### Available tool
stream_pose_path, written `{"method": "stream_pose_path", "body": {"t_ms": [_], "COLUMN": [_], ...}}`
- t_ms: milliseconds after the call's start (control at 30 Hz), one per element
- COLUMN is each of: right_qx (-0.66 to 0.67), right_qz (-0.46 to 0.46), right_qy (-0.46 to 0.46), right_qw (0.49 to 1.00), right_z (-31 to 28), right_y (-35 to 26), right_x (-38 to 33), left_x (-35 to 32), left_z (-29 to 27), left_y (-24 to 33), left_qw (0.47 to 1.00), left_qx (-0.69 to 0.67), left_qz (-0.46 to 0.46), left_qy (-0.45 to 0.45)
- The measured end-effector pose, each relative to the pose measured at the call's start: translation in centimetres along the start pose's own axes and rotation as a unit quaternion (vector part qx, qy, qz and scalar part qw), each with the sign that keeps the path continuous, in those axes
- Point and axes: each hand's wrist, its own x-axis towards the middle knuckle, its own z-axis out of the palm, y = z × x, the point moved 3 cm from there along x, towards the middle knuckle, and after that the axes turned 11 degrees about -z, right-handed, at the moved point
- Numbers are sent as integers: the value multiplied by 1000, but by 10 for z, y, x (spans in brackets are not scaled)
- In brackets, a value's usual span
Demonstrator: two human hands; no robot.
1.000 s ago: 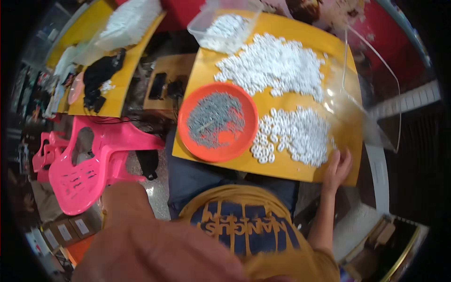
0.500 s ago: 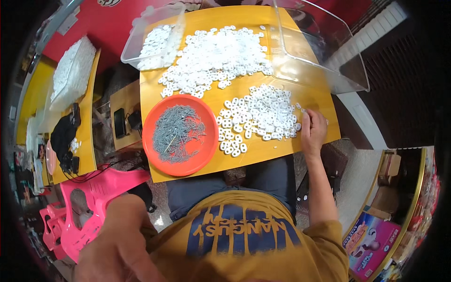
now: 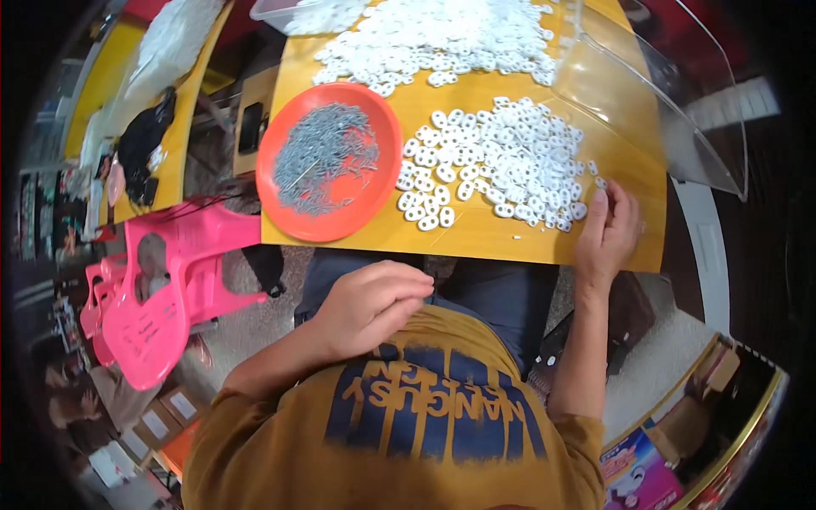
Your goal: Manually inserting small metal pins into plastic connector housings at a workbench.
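My left hand [image 3: 378,306] hovers over my lap just off the table's near edge, its fingers stretched out and holding nothing visible. At the table's right side rests my right hand [image 3: 610,225], palm down with fingers loosely bent and thumb apart. A small white piece [image 3: 601,183] lies at its thumb tip. Left of that hand spreads a pile of white oval two-hole pieces [image 3: 531,157], apparently plastic. An orange-red round plate [image 3: 357,191] to the left holds many thin grey nails or screws [image 3: 323,153]; which of these I cannot tell.
A larger heap of white two-hole pieces [image 3: 442,42] covers the far part of the yellow table [image 3: 510,246]. A clear plastic bin [image 3: 680,127] stands at the right, another clear tub [image 3: 280,13] at far left. Pink plastic chairs [image 3: 149,331] stand left.
My left hand has come up from the lower left to over my lap. The view has shifted, so the table sits higher. My right hand stays beside the near pile.
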Motion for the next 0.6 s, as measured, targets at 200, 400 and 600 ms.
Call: {"method": "stream_pose_path", "body": {"t_ms": [200,400,600], "right_qx": [22,37,-17], "right_qz": [11,23,-13], "right_qy": [0,0,5], "right_qw": [1000,999,1000], "right_z": [-1,-5,-5], "right_y": [-1,-4,-6], "right_x": [-9,-12,-14], "left_x": [-21,-31,-40], "left_z": [13,-1,-11], "left_y": [-57,-82,-95], "left_qw": [897,720,724], "left_qx": [-343,-614,-626], "left_qz": [-278,-298,-260], "left_qy": [27,126,131]}}
